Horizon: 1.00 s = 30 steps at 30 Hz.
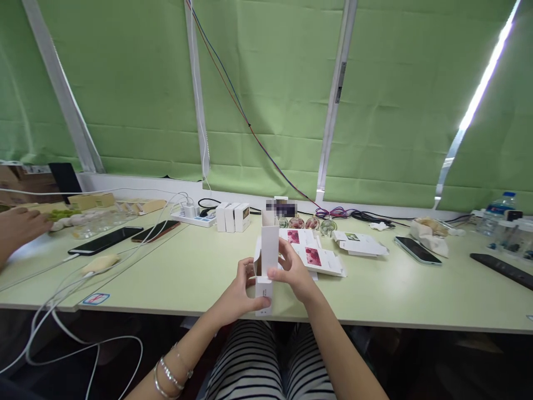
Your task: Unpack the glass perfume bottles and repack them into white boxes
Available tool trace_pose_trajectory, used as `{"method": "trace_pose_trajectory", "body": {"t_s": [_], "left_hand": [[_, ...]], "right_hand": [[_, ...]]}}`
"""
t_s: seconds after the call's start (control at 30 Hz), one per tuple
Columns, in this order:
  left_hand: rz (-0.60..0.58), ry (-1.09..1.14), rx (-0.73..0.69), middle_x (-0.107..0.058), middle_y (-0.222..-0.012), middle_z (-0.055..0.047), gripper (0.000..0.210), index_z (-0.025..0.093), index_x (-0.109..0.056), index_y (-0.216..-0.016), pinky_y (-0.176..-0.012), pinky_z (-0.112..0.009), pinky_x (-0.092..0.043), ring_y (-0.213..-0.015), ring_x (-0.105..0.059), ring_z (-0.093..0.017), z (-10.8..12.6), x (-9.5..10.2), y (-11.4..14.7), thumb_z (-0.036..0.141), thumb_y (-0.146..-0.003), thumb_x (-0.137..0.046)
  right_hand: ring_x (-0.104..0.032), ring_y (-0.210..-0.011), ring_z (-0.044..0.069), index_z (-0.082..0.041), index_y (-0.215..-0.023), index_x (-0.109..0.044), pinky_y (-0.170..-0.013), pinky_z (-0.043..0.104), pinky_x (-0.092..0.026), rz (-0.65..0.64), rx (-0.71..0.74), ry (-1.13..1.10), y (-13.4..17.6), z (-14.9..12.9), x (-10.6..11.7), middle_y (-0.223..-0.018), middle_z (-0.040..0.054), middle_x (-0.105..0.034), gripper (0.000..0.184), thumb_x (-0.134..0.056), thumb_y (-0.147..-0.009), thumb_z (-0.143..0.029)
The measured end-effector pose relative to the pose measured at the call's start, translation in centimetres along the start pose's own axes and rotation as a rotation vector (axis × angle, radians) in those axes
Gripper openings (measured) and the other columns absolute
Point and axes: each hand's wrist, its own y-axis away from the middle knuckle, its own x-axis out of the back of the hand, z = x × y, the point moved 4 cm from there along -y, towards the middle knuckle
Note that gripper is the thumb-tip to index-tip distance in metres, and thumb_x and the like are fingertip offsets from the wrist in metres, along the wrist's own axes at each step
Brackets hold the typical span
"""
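Near the table's front edge, a white cardboard box (270,247) stands upright with its flaps raised at the top. My left hand (239,294) grips its lower part, thumb across the front face. Fingers of my right hand (295,273) close on the box's right side, with the thumb on its front panel. Just behind lie flat white cartons with pink flower pictures (313,256), partly covered by my right hand. Beyond them sit several round clear containers (312,223) with red or green contents. The inside of the box is mostly hidden from me.
Finished-looking white boxes (226,217) stand beside a power strip (194,219). Another flat carton (360,244) and a phone (417,250) lie to the right. Two phones (106,240) and white cables (54,303) are on the left, where another person's hand (27,226) reaches in.
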Motion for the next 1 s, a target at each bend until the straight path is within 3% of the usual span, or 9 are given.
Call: {"method": "trace_pose_trajectory", "body": {"t_s": [0.13, 0.27, 0.43, 0.57, 0.7, 0.87, 1.0], "left_hand": [[-0.035, 0.021, -0.008, -0.033, -0.133, -0.013, 0.078, 0.025, -0.015, -0.121, -0.098, -0.046, -0.036, -0.123, -0.039, -0.028, 0.0, 0.0, -0.1, 0.034, -0.066, -0.070], [-0.047, 0.021, -0.026, -0.029, -0.136, -0.014, 0.080, 0.025, -0.015, -0.123, -0.101, -0.047, -0.032, -0.127, -0.033, -0.029, 0.0, 0.1, -0.2, 0.034, -0.066, -0.071], [-0.028, -0.005, -0.007, -0.037, -0.131, -0.013, 0.082, 0.024, -0.014, -0.125, -0.099, -0.049, -0.034, -0.125, -0.036, -0.030, -0.1, 0.1, -0.1, 0.031, -0.066, -0.071], [-0.077, 0.004, -0.004, -0.045, -0.125, -0.013, 0.067, 0.021, -0.027, -0.122, -0.094, -0.046, -0.039, -0.118, -0.044, -0.032, 0.1, -0.2, 0.0, 0.028, -0.069, -0.067], [-0.043, 0.008, -0.022, -0.043, -0.126, -0.012, 0.071, 0.023, -0.022, -0.120, -0.095, -0.046, -0.038, -0.118, -0.044, -0.030, 0.2, -0.2, 0.0, 0.028, -0.067, -0.070], [-0.045, -0.018, -0.040, -0.042, -0.125, -0.012, 0.075, 0.024, -0.019, -0.116, -0.094, -0.046, -0.038, -0.115, -0.046, -0.028, 0.0, -0.3, -0.1, 0.037, -0.065, -0.072], [-0.051, -0.014, -0.034, -0.041, -0.124, -0.013, 0.077, 0.024, -0.017, -0.117, -0.094, -0.045, -0.037, -0.114, -0.045, -0.027, -0.1, -0.2, -0.2, 0.039, -0.065, -0.072]], "right_hand": [[-0.040, -0.122, 0.024, -0.027, -0.120, -0.045, -0.102, 0.041, -0.031, -0.094, -0.012, -0.049, -0.4, 0.1, 0.1, -0.130, 0.0049, -0.046, 0.069, -0.075, -0.059, -0.040], [-0.039, -0.122, 0.024, -0.028, -0.118, -0.045, -0.100, 0.041, -0.032, -0.041, -0.018, -0.035, -0.8, 0.4, 0.3, -0.126, 0.0049, -0.047, 0.069, -0.077, -0.058, -0.036], [-0.037, -0.123, 0.024, -0.028, -0.119, -0.043, -0.098, 0.041, -0.034, -0.069, -0.053, -0.050, -0.7, 0.3, 0.1, -0.127, 0.0054, -0.045, 0.071, -0.077, -0.058, -0.036], [-0.038, -0.122, 0.024, -0.027, -0.118, -0.044, -0.101, 0.041, -0.030, -0.132, -0.042, -0.038, -0.2, -0.1, -0.4, -0.126, 0.0052, -0.046, 0.070, -0.077, -0.058, -0.038], [-0.039, -0.121, 0.024, -0.027, -0.117, -0.044, -0.096, 0.039, -0.036, -0.045, -0.039, -0.065, 0.0, 0.1, 0.0, -0.124, 0.0053, -0.046, 0.068, -0.077, -0.059, -0.034], [-0.050, -0.107, 0.024, -0.026, -0.109, -0.050, -0.090, 0.038, -0.040, 0.073, 0.049, -0.292, -0.3, 0.7, 0.9, -0.110, 0.0036, -0.057, 0.053, -0.072, -0.063, -0.039], [-0.055, -0.098, 0.026, -0.026, -0.108, -0.052, -0.089, 0.040, -0.041, 0.060, 0.123, -0.388, -0.2, -0.1, 0.9, -0.104, 0.0035, -0.061, 0.048, -0.069, -0.066, -0.043]]}}
